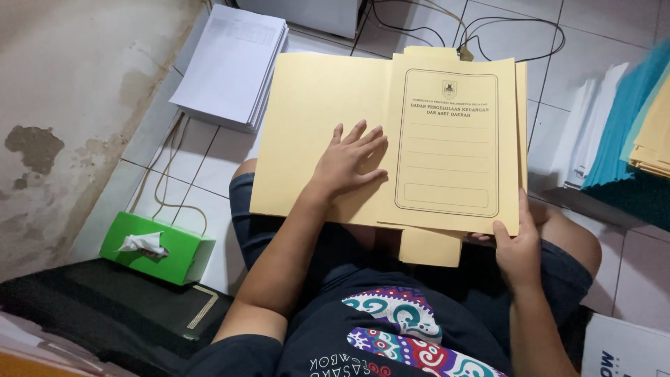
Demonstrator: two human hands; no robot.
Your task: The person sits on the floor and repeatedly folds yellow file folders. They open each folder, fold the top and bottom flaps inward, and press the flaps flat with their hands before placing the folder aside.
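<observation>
You sit on the tiled floor [209, 164] with a pale yellow folder [391, 139] spread open across your lap, its printed cover panel facing up on the right half. Your left hand [349, 162] lies flat on the inside left panel, fingers spread wide and gripping nothing, only pressing the card down just beside the centre fold. Your right hand [518, 253] pinches the lower right corner of the folder, thumb on top and fingers curled beneath the edge. More yellow sheets peek out above and below the folder, so it seems to rest on others of its kind.

Away from the folder's left edge a stack of white paper [230, 63] lies on the floor; lower on that side sits a green tissue box [157, 249] with a tissue poking out. To the folder's right, piles of white, blue and yellow sheets [628, 126] line a low shelf.

By the look of it, you are midway through folding or creasing the card. The next move calls for holding the left panel steady while the right hand keeps the edges squared.
</observation>
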